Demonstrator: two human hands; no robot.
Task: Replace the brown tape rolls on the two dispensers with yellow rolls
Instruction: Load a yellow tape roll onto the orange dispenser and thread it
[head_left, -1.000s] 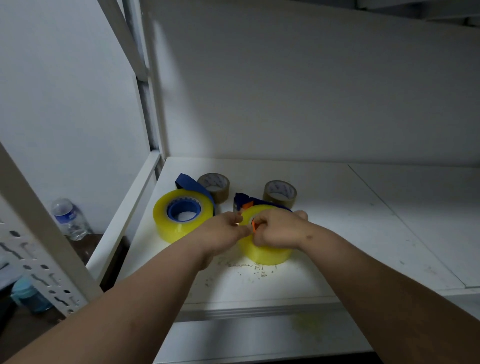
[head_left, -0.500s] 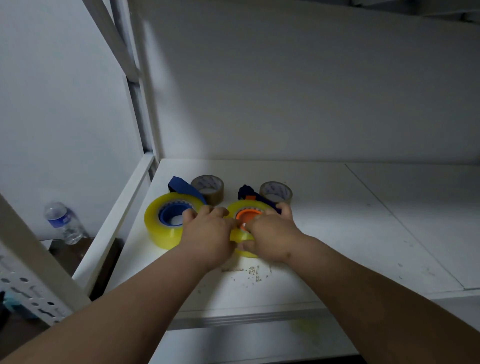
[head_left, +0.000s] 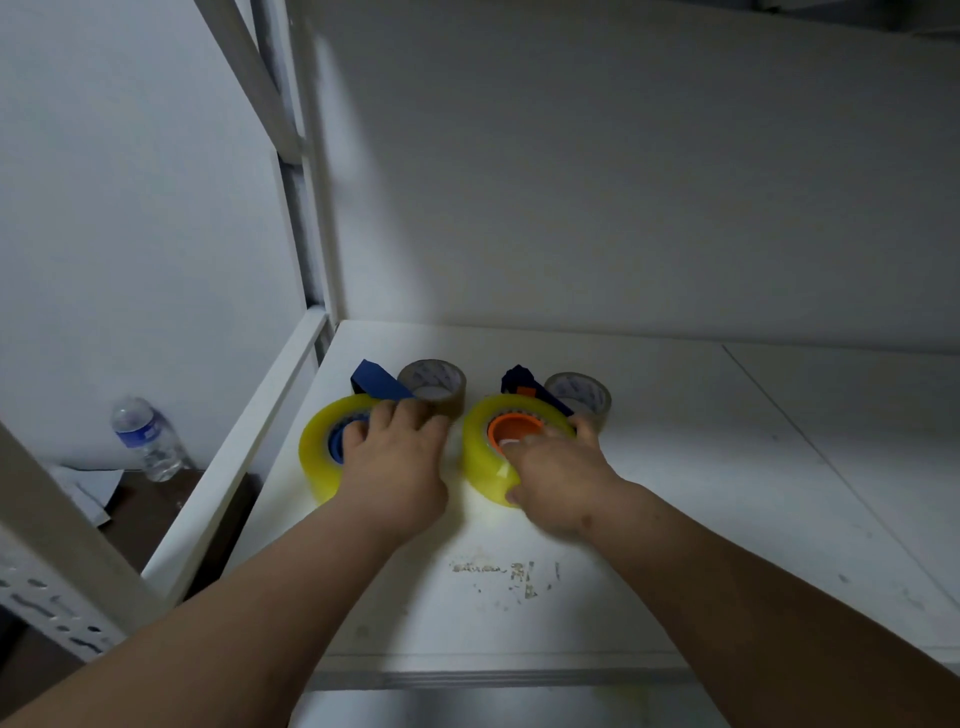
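Observation:
Two yellow tape rolls lie flat on the white shelf (head_left: 675, 467). The left yellow roll (head_left: 323, 452) sits on a blue dispenser (head_left: 375, 383) with a blue hub. My left hand (head_left: 397, 467) lies over this roll, thumb at the hub and fingers curled over its far right rim. On the other blue dispenser (head_left: 519, 378) sits the right yellow roll (head_left: 480, 447), around an orange hub (head_left: 514, 427). My right hand (head_left: 558, 480) grips that roll, thumb on the near side and fingers round the far right. Two brown rolls (head_left: 434, 382) (head_left: 581, 395) lie just behind.
The shelf's white back wall rises close behind the rolls. A white upright and side rail (head_left: 244, 441) bound the shelf on the left. A plastic water bottle (head_left: 145, 439) stands lower down beyond that rail. Scuffed paint marks the shelf near its front edge (head_left: 498, 675).
My left hand has left the right yellow roll and moved left onto the left yellow roll. My right hand has stayed on the right roll, whose orange hub now shows.

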